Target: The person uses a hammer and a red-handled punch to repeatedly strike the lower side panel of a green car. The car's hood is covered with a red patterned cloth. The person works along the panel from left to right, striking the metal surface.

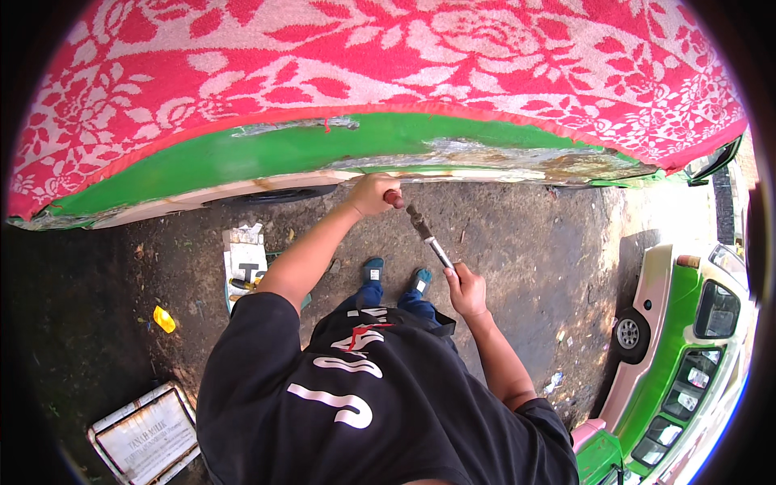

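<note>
In my left hand [374, 194] is a tool with a reddish-brown handle [394, 198]. Its far end is hidden by the hand, so I cannot tell its exact kind. The fist sits against the lower side of a green and cream vehicle body [323, 153], where paint is flaked and rusty. My right hand [466, 291] grips a hammer [436, 249] by its pale shaft. The hammer's dark head points up and left, a short gap away from the reddish handle end. Draped over the vehicle is a pink and red floral cloth [388, 65].
A green and white van [683, 364] stands at the right. On the dirt ground at the left lie a white sack [244, 250], a yellow-and-black tool handle [242, 284] and a yellow object [164, 318]. A framed white sign [145, 436] rests at the lower left.
</note>
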The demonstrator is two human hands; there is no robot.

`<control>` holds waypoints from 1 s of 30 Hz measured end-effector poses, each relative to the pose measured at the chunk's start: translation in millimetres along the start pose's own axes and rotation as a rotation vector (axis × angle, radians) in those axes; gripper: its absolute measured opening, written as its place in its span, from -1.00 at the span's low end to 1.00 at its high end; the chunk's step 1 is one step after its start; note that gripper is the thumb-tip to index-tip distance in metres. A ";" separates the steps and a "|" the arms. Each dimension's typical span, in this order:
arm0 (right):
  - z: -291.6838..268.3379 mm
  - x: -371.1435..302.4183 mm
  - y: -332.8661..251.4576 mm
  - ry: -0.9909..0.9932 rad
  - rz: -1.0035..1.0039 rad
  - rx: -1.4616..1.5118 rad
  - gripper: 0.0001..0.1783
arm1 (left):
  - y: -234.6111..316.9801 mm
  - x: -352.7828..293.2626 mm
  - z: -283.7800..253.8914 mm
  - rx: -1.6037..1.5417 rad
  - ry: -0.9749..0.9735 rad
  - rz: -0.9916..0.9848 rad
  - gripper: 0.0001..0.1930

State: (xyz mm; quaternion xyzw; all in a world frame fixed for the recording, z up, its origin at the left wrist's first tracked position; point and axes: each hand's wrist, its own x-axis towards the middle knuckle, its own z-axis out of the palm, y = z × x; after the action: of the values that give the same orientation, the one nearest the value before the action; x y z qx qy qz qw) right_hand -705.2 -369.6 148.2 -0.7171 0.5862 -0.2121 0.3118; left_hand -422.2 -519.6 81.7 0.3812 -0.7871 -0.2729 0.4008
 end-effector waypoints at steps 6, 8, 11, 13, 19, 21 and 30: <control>-7.4 -9.5 -8.3 0.081 0.058 0.335 -0.63 | 17.5 -3.2 -23.5 -0.021 0.019 0.072 -0.72; -4.9 -11.3 -9.8 0.073 0.058 0.332 -0.63 | 21.2 -2.9 -17.8 -0.020 0.028 0.111 -0.70; -0.5 -7.7 -13.1 0.055 0.083 0.332 -0.64 | 28.5 1.7 -16.6 -0.013 0.057 0.121 -0.71; 0.5 -10.4 -9.6 0.032 0.070 0.313 -0.65 | 29.5 -1.3 -16.2 -0.023 0.030 0.115 -0.74; -2.1 -12.1 -9.5 0.017 0.064 0.305 -0.65 | 25.6 -7.1 -11.9 0.014 0.052 0.121 -0.76; -3.7 -10.8 -8.4 0.012 0.074 0.310 -0.65 | 22.9 -7.4 -10.8 0.013 0.076 0.128 -0.74; -7.5 -11.9 -14.1 -0.014 0.091 0.276 -0.65 | 30.2 -5.5 -10.8 -0.032 0.084 0.168 -0.70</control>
State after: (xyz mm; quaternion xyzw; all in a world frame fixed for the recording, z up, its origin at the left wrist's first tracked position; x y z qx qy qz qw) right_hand -702.8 -357.9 164.1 -0.6417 0.5811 -0.2714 0.4205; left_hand -422.6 -499.5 107.3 0.3187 -0.7943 -0.2346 0.4609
